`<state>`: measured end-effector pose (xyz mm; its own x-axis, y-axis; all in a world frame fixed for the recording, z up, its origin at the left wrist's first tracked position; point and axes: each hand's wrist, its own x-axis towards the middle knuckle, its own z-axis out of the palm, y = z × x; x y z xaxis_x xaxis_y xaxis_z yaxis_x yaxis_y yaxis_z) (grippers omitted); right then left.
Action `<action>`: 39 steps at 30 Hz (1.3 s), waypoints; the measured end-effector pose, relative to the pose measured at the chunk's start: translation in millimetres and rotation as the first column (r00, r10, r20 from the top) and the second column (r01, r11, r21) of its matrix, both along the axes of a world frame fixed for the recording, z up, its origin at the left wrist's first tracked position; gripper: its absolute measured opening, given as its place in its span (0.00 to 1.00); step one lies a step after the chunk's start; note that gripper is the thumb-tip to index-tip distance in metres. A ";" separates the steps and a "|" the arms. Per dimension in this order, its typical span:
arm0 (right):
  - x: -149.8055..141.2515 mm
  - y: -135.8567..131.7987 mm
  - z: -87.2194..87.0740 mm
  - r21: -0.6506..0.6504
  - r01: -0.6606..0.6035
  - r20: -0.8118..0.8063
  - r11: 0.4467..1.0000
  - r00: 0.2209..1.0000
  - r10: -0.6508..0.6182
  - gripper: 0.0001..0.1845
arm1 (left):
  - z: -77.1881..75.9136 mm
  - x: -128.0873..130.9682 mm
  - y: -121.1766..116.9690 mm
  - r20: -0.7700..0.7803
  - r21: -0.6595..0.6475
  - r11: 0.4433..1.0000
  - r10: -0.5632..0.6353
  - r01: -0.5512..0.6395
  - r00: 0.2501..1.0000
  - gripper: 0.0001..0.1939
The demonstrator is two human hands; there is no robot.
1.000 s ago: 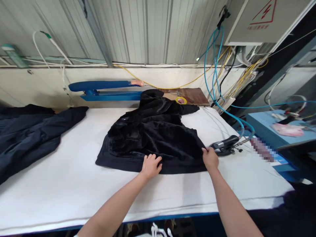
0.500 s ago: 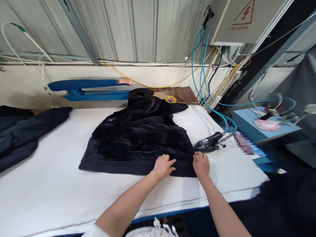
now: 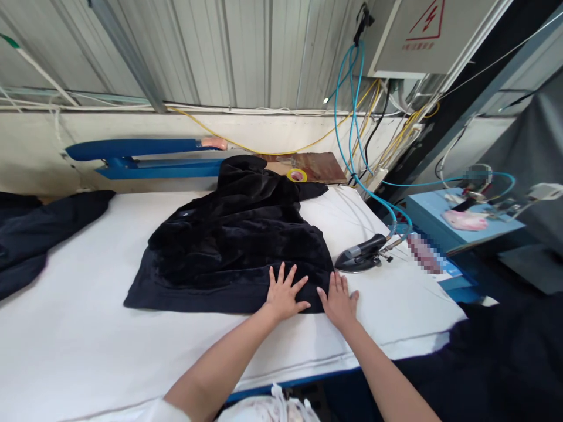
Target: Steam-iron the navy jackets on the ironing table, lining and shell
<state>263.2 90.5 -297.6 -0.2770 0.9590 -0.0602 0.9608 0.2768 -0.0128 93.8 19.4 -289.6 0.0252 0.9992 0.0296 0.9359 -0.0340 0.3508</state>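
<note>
My spread hands (image 3: 310, 298) are pressing the black garment (image 3: 233, 246), its hem running left-right, facing me; the iron (image 3: 361, 254) is sitting just beside its right edge.

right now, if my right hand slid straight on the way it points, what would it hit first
Probably the iron: its nose sits just past your right hand, though depth is unclear.

This is looking like a garment workshop: a black-and-silver steam iron (image 3: 360, 254) with blue hoses (image 3: 341, 117) is resting on a long, white cloth-covered table (image 3: 79, 340), and a narrow blue padded pressing arm (image 3: 132, 149) is standing at its back. Grey corrugated metal panels (image 3: 246, 53) are lining the wall, where a grey metal box (image 3: 422, 38) is showing a red lightning-bolt warning triangle.
</note>
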 end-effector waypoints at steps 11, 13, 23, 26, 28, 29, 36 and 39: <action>67.4 187.3 104.2 -0.151 -0.320 0.217 0.935 0.912 0.347 0.37 | -5.6 0.0 1.5 -0.087 0.024 1.000 -0.011 0.014 0.996 0.38; 69.5 200.5 105.7 -0.248 -0.376 0.226 0.893 0.874 0.431 0.36 | -6.4 0.1 1.1 -0.091 0.036 0.999 -0.011 0.014 0.996 0.38; 72.6 172.7 102.0 -0.309 -0.104 0.094 0.945 0.986 0.139 0.41 | -8.4 -3.0 4.5 -0.045 0.090 0.995 -0.037 0.041 0.998 0.37; 72.2 162.1 121.4 -0.326 -0.147 0.062 0.934 0.982 0.176 0.37 | 3.0 -14.1 -4.7 0.025 0.158 0.986 -0.057 0.052 0.998 0.32; 65.3 143.3 135.0 -0.332 -0.245 0.040 0.911 0.961 0.273 0.35 | 9.4 -27.5 -20.5 0.082 0.232 0.972 -0.003 -0.016 0.997 0.23; 60.0 130.5 139.9 -0.338 -0.302 0.033 0.891 0.943 0.332 0.34 | 11.1 -35.5 -30.9 0.107 0.257 0.964 0.042 -0.068 0.993 0.17; 13.5 43.2 121.1 -0.427 -0.602 0.026 0.674 0.738 0.675 0.34 | -4.7 -80.4 -93.8 0.052 0.173 0.932 0.313 -0.317 0.948 0.18; 2.5 38.5 107.9 -0.395 -0.600 0.080 0.696 0.732 0.677 0.35 | -8.1 -85.9 -97.4 0.019 0.122 0.913 0.390 -0.389 0.921 0.25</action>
